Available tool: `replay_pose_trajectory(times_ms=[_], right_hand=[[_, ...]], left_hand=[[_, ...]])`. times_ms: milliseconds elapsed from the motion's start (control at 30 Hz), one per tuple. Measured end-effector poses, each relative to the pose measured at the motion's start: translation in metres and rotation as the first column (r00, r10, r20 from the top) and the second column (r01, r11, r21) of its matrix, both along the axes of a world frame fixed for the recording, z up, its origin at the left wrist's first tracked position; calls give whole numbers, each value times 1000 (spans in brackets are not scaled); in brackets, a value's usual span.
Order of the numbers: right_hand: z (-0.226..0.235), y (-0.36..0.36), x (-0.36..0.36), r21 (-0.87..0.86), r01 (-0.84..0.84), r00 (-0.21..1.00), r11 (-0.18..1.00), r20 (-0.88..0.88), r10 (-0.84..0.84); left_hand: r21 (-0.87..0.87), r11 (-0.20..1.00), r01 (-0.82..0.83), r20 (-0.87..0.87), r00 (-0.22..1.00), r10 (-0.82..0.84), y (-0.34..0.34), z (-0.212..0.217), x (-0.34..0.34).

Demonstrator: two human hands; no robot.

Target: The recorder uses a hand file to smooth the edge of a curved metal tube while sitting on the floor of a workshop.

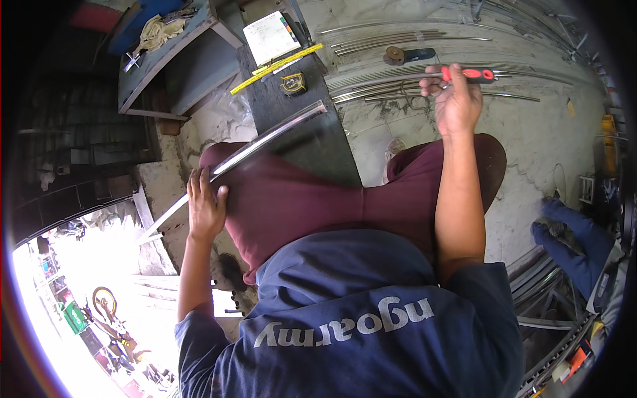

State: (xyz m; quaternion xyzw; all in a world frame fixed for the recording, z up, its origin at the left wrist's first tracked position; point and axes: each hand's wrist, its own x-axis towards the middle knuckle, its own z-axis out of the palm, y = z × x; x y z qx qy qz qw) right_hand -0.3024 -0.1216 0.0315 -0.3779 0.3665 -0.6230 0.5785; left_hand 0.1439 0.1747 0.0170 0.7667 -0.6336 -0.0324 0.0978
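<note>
A long shiny metal tube [272, 137] lies slantwise across my left thigh, its far end over the narrow dark bench [322, 156] between my legs. My left hand [207, 207] is closed around the tube near my knee, and the tube runs on past it to the lower left. Raised over my right knee, my right hand [458, 106] grips a hand tool with a red and black handle [476, 75]. The tool's working end is hidden by my fingers, so its kind does not show. Farther up the bench lie a tape measure [292, 83] and a yellow ruler [277, 68].
An open notebook [271, 40] rests at the bench's far end. Several thin metal rods [398, 83] lie on the floor to the right, near a dark tool with a round disc [408, 56]. At the upper left stands a metal-framed table [169, 63]. Blue cloth [577, 242] lies at right.
</note>
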Motion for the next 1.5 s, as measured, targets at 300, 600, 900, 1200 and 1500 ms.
replay_pose_trajectory(times_ms=[300,600,900,1200,1500], right_hand=[[-20,-9,6,57,-14,999,998,35,12],[-38,12,35,108,-191,975,976,137,176],[-43,1,33,83,-119,989,989,99,110],[-44,29,74,159,-322,947,933,61,317],[-62,2,42,162,-140,990,977,-1,142]], left_hand=[[-122,969,213,-18,976,-217,-100,1,-82],[-180,954,239,23,971,-239,-119,-4,-92],[176,947,270,-197,952,-235,-148,30,-106],[415,810,415,-792,602,98,-192,39,-119],[298,898,325,-587,804,-96,-187,32,-123]])
